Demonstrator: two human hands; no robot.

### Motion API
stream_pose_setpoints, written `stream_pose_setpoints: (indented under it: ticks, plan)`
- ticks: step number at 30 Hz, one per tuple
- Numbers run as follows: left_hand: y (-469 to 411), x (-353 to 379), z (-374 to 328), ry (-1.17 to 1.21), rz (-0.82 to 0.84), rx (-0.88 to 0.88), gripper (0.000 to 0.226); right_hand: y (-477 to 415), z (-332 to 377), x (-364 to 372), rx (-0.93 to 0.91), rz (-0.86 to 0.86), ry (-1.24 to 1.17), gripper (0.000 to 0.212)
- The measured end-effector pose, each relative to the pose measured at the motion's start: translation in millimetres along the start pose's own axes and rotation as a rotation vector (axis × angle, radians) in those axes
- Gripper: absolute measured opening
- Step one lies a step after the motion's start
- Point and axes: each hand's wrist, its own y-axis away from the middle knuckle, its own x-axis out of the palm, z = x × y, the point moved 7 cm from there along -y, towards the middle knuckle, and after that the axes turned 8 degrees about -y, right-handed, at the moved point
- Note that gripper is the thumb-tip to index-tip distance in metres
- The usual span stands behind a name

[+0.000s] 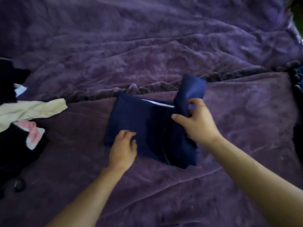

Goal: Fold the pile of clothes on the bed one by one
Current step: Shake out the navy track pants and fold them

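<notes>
My arms: both forearms bare to frame edge, entering from 7 and 4 o'clock; left hand [123, 149], right hand [199, 122] bare too.

Wrinkled purple bedspread [147, 38] filling the view, dark fold across its middle, dim light, bright sheen upper right
</notes>
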Motion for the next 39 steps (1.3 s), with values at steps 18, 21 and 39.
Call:
stream_pose_setpoints:
  ticks: [18,21,39]
  plan:
    - [-19.3,35.4,74.2,-0.576,0.187,0.377,0.062,-19.7,-83.4,167.4,-0.317,0.286,1.039,0.065]
    - [-30.7,53.7,99.9,-0.645,0.225,0.383,0.067,-35.2,-112.2,172.4,-0.279,0.323,1.102,0.068]
    - [-33.5,30.0,75.9,-0.633,0.052,0.486,0.069,29.4,-122.5,158.7,-0.280,0.164,0.886,0.075]
